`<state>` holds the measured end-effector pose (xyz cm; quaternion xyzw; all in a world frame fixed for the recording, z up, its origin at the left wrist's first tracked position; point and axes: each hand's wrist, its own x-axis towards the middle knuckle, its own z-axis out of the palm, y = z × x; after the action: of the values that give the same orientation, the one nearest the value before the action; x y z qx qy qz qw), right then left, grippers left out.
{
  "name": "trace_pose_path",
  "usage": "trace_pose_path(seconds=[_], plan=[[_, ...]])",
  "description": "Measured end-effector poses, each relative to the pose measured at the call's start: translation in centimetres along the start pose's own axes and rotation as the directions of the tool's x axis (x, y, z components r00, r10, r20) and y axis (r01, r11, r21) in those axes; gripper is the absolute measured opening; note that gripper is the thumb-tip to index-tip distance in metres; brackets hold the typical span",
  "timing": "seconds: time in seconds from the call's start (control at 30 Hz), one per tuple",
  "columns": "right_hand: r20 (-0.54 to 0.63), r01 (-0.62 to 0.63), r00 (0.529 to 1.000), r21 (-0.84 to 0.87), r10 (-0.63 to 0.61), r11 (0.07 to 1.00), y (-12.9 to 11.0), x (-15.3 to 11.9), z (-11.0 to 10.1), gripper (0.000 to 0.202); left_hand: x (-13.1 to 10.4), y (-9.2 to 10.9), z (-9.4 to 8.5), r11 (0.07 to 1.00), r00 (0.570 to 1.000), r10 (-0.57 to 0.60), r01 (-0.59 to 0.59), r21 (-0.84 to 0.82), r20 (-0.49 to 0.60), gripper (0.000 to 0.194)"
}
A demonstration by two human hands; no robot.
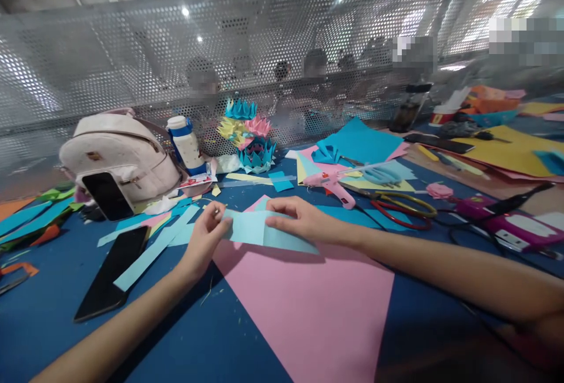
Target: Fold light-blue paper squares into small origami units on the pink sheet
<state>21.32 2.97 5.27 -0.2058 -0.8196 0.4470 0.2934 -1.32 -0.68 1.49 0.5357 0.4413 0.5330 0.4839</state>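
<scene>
Between my two hands is a light blue strip of paper (247, 227) with a crease down its middle. My left hand (206, 233) pinches its left end between thumb and fingers. Further along the strip, my right hand (297, 218) grips the upper edge, and the right end sticks out below that hand. Under the strip a large pink sheet of paper (317, 301) lies on the blue table (211, 336). Left of my left hand, more light blue strips (152, 254) lie partly over a black phone (112, 271).
Behind my hands stand folded paper flowers (249, 127), a bottle (185, 145) and a white backpack (118, 151). A pink glue gun (330, 186) and red- and yellow-handled scissors (400, 207) lie right of centre. Further right is a purple power strip (497, 224) with cables. A perforated metal screen (154, 54) closes the back.
</scene>
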Motion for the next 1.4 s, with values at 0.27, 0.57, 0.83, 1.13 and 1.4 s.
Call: trace_pose_path(seconds=[0.27,0.57,0.83,1.13,1.4], plan=[[0.288,-0.14,0.945,-0.081,0.157,0.987,0.5,-0.2,-0.4,0.017,0.4,2.7,-0.3,0.926,0.816,-0.181,-0.047,0.374,0.549,0.025],[0.305,-0.103,0.944,-0.092,0.126,0.99,2.6,-0.8,1.7,0.025,-2.1,1.2,1.8,0.714,0.866,-0.128,-0.258,0.651,0.483,0.023],[0.223,-0.1,0.969,-0.033,0.104,0.994,2.9,-1.1,2.2,0.022,-2.3,1.0,1.8,0.666,0.846,-0.088,-0.343,0.662,0.527,0.024],[0.246,-0.133,0.961,0.014,0.126,0.991,2.8,-1.3,2.2,0.019,-2.5,0.8,2.0,0.686,0.835,-0.047,-0.371,0.626,0.548,0.024],[0.229,-0.129,0.966,0.039,0.117,0.991,2.8,-1.3,2.2,0.02,-2.4,1.0,2.0,0.674,0.839,-0.015,-0.393,0.625,0.544,0.023]])
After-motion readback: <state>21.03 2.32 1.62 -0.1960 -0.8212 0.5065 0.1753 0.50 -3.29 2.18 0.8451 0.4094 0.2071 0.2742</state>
